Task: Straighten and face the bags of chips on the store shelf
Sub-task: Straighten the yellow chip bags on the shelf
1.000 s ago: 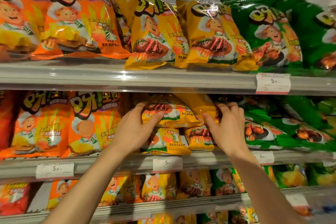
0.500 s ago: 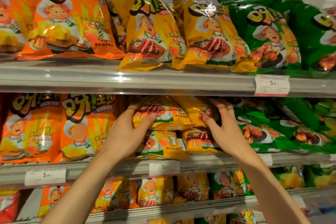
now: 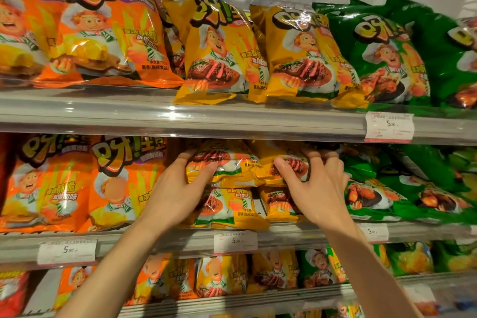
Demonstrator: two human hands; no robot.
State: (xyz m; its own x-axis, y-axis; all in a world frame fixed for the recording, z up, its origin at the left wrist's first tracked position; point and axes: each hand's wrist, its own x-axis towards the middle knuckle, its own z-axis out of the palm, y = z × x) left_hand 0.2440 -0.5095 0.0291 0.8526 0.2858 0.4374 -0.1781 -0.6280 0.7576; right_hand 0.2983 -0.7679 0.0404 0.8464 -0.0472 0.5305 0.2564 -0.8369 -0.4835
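**Chip bags, middle shelf: both hands on the upper yellow pair**

Chip bags in yellow fill the centre of the frame on the middle shelf (image 3: 180, 240), stacked two high between orange bags (image 3: 124, 183) at left and green bags (image 3: 382, 196) at right. My left hand (image 3: 175, 193) grips the upper left yellow bag (image 3: 227, 162), thumb across its front and fingers (image 3: 184, 155) curled over its top edge. My right hand (image 3: 317, 188) grips the upper right yellow bag (image 3: 291, 165) the same way, thumb on the printed face. Both bags lie tilted, faces angled upward. I judge them light, air-filled and crushable, with slick film that slides readily; taking hold at the side seams or top crimp, not the belly, should spare the contents. The lower yellow bags (image 3: 232, 206) beneath may shift when the upper ones are raised.
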